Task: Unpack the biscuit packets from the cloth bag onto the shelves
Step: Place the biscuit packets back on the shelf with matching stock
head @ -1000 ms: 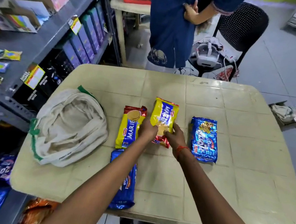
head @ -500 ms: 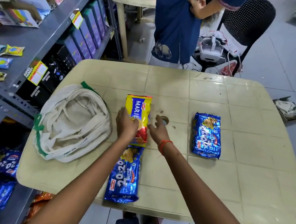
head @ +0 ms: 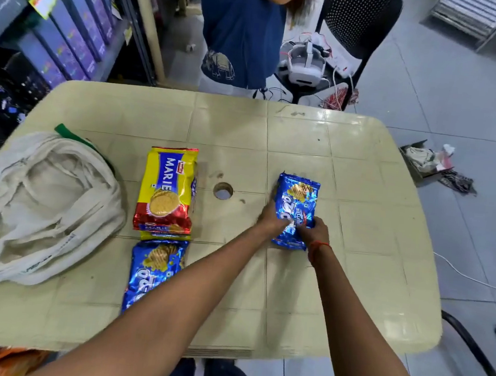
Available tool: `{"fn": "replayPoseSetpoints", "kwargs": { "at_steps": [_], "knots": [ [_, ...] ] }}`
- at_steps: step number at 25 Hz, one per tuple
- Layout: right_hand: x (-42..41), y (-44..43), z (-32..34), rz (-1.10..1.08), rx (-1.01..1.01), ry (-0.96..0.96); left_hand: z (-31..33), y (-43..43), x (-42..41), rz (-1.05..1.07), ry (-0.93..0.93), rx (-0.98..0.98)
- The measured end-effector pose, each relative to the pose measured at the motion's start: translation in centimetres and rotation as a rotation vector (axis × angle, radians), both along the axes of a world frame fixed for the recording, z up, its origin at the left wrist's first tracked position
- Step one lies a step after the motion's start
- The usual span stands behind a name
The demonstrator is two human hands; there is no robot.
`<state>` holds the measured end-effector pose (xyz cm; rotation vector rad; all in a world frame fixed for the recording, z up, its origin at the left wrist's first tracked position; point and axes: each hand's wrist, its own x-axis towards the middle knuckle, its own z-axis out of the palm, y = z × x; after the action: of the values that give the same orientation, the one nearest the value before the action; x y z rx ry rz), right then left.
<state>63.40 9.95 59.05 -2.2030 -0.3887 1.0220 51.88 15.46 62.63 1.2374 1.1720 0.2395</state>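
A blue 20-20 biscuit packet [head: 298, 198] lies right of the table's middle, and both hands grip its near end. My left hand [head: 269, 218] holds its left edge, my right hand [head: 312, 232] its lower right corner. A yellow Marie packet [head: 166, 186] lies stacked on another Marie packet left of the table's hole. Just below them a second blue 20-20 packet [head: 152, 272] lies partly under my left forearm. The cream cloth bag [head: 39, 207] with green trim slumps at the table's left edge.
The beige plastic table [head: 352, 288] has a round hole [head: 223, 190] at its middle. Grey shelves with purple boxes [head: 71, 31] stand at the left. A person in blue [head: 240, 29] stands beyond the table beside a black chair [head: 357, 19]. Cardboard scraps [head: 425, 158] lie on the floor.
The yellow Marie packet was set down on top of the other Marie packet. Both hands then moved right and took hold of the blue packet on the right.
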Motion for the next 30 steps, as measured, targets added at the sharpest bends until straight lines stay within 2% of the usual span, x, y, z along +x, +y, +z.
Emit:
{"fn": "replayPoseSetpoints", "kwargs": {
  "at_steps": [2,4,6,9,12,15,17,22,23,24,25,26,27,28,30],
  "knots": [
    [-1.6,-0.8,1.2,-0.046,0.111,0.135,1.2,0.1,-1.9,0.047,0.068,0.060],
    [-4.0,-2.1,3.9,-0.038,0.212,0.381,3.2,-0.5,-5.7,0.153,0.063,0.125],
    [-6.6,-3.3,6.8,0.122,0.175,0.587,5.0,-2.7,-10.8,0.231,-0.025,0.126],
    [-10.7,-4.2,8.7,0.491,-0.047,0.667,6.8,-7.9,-19.2,0.323,-0.119,0.073],
    [-15.1,-4.5,7.9,0.720,-0.190,0.697,6.6,-13.2,-26.0,0.441,-0.078,0.062],
    [-18.4,-4.4,7.7,0.854,-0.279,0.706,5.5,-15.8,-29.5,0.548,-0.066,-0.013],
    [-20.4,-3.6,7.7,0.885,-0.293,0.665,4.9,-15.8,-30.5,0.598,-0.043,-0.024],
    [-22.5,-1.8,7.1,0.781,-0.189,0.418,3.5,-13.0,-31.1,0.634,-0.011,-0.034],
    [-22.7,-1.7,7.2,0.837,-0.181,0.251,3.2,-12.7,-31.1,0.641,-0.006,-0.050],
    [-22.9,-1.6,7.5,0.927,-0.169,0.001,2.9,-12.8,-31.0,0.687,0.006,-0.064],
    [-23.3,-1.6,7.7,1.023,-0.135,-0.264,2.7,-13.2,-31.0,0.775,0.041,-0.087],
    [-23.6,-1.5,7.7,1.076,-0.069,-0.437,2.5,-14.0,-30.9,0.870,0.102,-0.133],
    [-24.0,-1.3,7.5,1.101,-0.006,-0.484,2.6,-14.8,-30.5,0.953,0.146,-0.211],
    [-24.3,-1.1,7.2,1.109,0.028,-0.431,2.8,-15.5,-30.1,1.014,0.127,-0.330],
    [-24.8,-0.8,6.7,0.972,0.065,-0.137,3.0,-15.9,-29.3,1.059,-0.063,-0.627]
  ]
}}
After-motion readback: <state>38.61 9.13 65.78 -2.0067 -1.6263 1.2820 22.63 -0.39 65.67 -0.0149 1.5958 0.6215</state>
